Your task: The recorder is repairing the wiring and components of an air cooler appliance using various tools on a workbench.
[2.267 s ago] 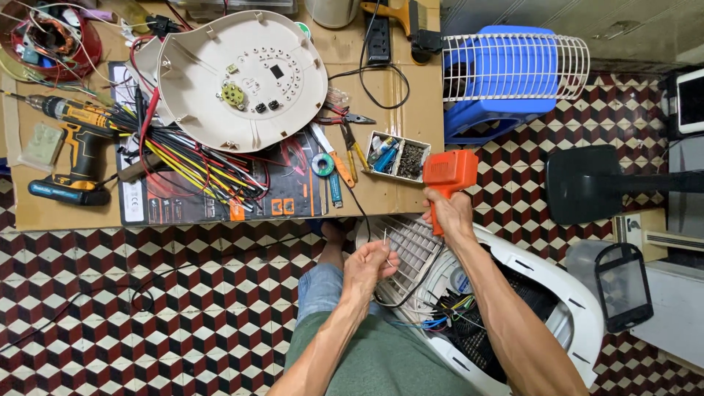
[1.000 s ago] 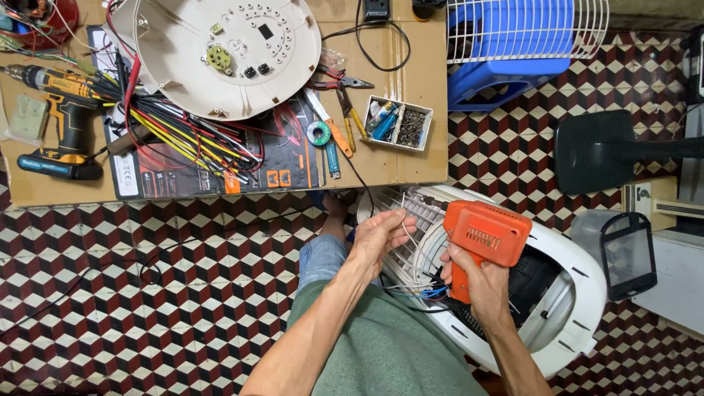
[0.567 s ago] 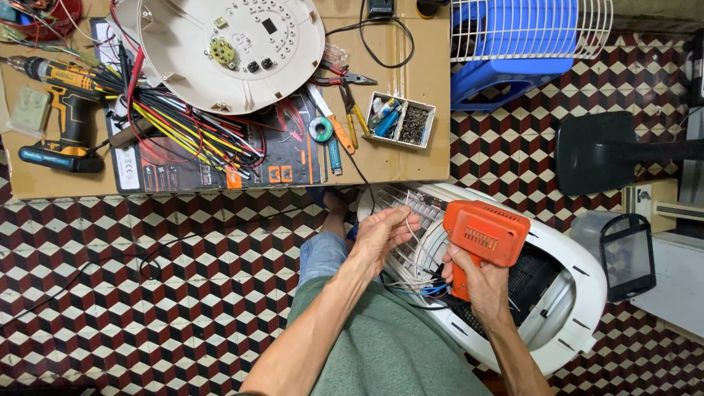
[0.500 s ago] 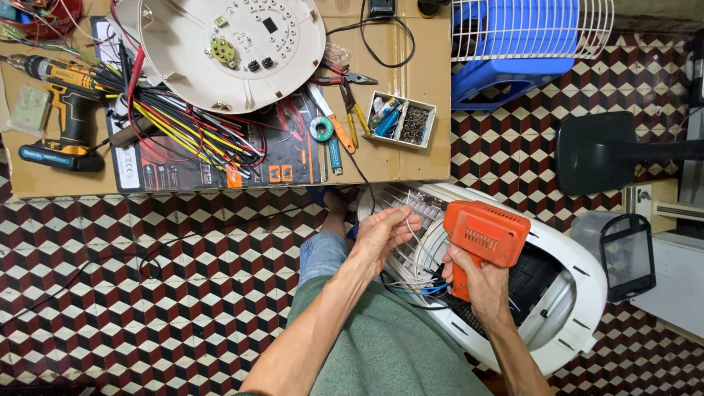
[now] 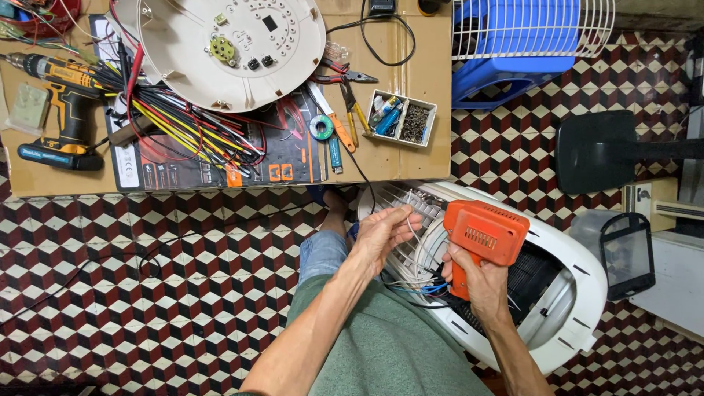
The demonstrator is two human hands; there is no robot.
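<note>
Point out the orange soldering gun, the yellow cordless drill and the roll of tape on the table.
orange soldering gun (image 5: 485, 233), head view, on its body.
yellow cordless drill (image 5: 70, 110), head view, on its handle.
roll of tape (image 5: 320, 127), head view, on its ring.

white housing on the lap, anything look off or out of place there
Yes: loose white wires spill from the opened white housing, pinched by the left hand, while the right hand holds an orange tool over them.

Orange soldering gun (image 5: 484, 235), white fan housing (image 5: 565, 323), red-white-black checkered floor (image 5: 147, 293).
</note>
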